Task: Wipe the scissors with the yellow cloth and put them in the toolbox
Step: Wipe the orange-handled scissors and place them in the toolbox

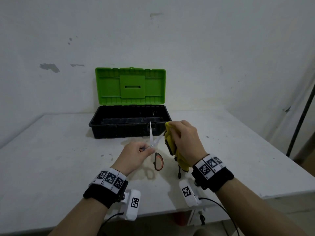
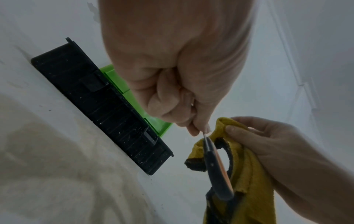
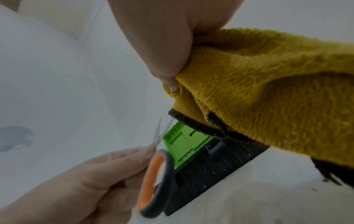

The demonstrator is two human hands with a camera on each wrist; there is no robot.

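The left hand [image 1: 134, 155] pinches the scissors [image 1: 154, 147] near the pivot, thumb and curled fingers closed on them, and holds them above the worktop [image 1: 59, 150] a little in front of the toolbox [image 1: 129, 122]. The scissors stand with blades up and spread apart in a narrow V; one blade points straight up, the other leans to the right, its tip meeting the yellow cloth [image 1: 172, 143]. One black-and-orange handle loop hangs below the left hand, clear of the surface; the other loop is hidden inside the grip. The right hand [image 1: 185, 142] is bunched around the yellow cloth, fingers curled into its folds, with the thumb pressing the fabric from the side in the right wrist view. The cloth has a dark edging and trails down from the fist toward the worktop; whether its lowest end touches the surface cannot be told. The toolbox sits at the far edge of the worktop, against the wall [image 1: 221, 57], its green lid [image 1: 130, 86] raised upright and its black tray open toward the person.
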